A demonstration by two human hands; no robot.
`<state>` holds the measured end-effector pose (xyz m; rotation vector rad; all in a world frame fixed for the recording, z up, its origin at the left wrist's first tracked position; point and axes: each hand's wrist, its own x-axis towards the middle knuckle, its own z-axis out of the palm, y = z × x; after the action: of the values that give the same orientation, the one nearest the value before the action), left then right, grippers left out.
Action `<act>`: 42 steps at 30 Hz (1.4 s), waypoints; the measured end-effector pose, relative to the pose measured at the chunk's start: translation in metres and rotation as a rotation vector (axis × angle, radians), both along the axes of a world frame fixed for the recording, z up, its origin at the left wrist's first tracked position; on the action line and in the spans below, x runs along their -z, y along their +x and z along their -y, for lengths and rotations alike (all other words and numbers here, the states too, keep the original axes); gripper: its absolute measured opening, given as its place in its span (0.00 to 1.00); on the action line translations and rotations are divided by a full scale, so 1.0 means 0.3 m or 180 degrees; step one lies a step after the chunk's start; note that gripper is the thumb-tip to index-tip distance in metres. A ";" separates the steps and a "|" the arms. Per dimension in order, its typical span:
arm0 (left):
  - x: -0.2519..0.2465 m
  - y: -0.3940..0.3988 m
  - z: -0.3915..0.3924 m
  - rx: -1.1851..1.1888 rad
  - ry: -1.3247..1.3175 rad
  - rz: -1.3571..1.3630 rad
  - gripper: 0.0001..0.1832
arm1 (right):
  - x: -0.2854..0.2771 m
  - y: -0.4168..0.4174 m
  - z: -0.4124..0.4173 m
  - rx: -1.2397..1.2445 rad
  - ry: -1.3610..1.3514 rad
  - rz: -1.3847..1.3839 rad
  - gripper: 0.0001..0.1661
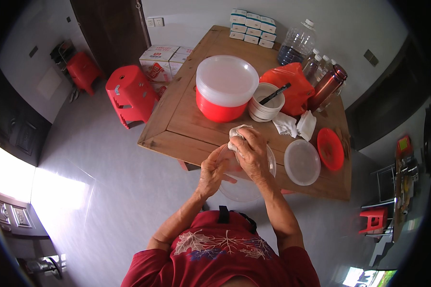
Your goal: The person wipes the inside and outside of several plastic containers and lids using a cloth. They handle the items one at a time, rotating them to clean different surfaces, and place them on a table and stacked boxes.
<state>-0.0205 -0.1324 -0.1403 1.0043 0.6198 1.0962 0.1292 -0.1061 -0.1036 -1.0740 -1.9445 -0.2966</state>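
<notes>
My left hand [212,172] grips the left side of a clear plastic container [242,190], held over the table's near edge. Bunched in my right hand [252,154] is a whitish cloth [237,138], at the container's upper rim. Part of the container is hidden behind my hands. Beyond them stands a red tub [221,109] with a stack of translucent plastic lids or shallow containers [228,75] on top. Right of it, a black marker [274,94] lies across a stack of white bowls [265,113]. A round translucent lid [302,162] lies at the right.
The wooden table [186,125] also bears a red plate [330,149], crumpled white cloths or tissues [285,124], a red plastic bag [289,84], a red flask [327,88], a large jug [296,43], bottles and tissue packs [253,27]. A red stool [131,95] stands left of the table.
</notes>
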 end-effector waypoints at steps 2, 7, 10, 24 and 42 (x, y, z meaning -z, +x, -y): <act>-0.002 -0.005 0.002 0.0029 -0.0067 0.0113 0.25 | 0.010 0.022 -0.005 0.0179 -0.0252 -0.0191 0.25; -0.008 -0.020 0.006 0.0069 -0.0091 0.0167 0.26 | 0.055 0.118 -0.007 0.0292 -0.0803 -0.1008 0.24; 0.001 -0.033 -0.003 0.0266 -0.0127 -0.0059 0.28 | 0.055 0.150 0.011 0.0113 -0.0898 -0.0727 0.25; -0.041 -0.075 -0.012 0.0350 -0.0235 -0.0530 0.25 | -0.003 0.002 0.001 -0.0233 -0.0220 0.0053 0.25; -0.033 -0.108 0.019 -0.0333 -0.0045 -0.0486 0.22 | 0.026 -0.082 -0.053 -0.0569 -0.0344 -0.0212 0.21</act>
<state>-0.0531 -0.1379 -0.1303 1.0597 0.8100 1.1116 0.1046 -0.0902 -0.1113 -0.9577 -1.9990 -0.0575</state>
